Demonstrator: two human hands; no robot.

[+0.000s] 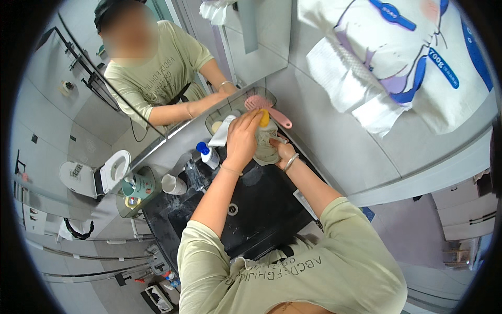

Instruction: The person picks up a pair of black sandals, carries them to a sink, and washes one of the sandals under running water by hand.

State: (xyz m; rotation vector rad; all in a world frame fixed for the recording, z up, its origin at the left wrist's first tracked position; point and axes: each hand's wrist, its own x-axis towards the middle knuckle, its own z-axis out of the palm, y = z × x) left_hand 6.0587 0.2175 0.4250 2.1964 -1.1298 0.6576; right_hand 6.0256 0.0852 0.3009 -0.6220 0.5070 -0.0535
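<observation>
My left hand [244,135] is at the back of the black basin [270,196], its fingertips closed on a small rounded yellow object [264,117]. Just right of it, my right hand [284,152] grips a pale, crumpled-looking item [267,147], perhaps a cloth or pouch; its exact kind is unclear. The thumb presses on its near face. The yellow object lies against the pale item's upper end, and my left fingers hide part of it. Behind both hands, a pink hairbrush [270,108] leans out of a translucent tray [270,94]. Left of my left hand lies a white tube [222,131].
A white bottle with a blue cap [210,156], a clear object [195,174] and a white cup [173,184] stand along the basin's left rim. A teal cup [139,184] sits in a wall caddy. A mirror [164,70] rises behind; a large tissue pack [411,51] hangs upper right.
</observation>
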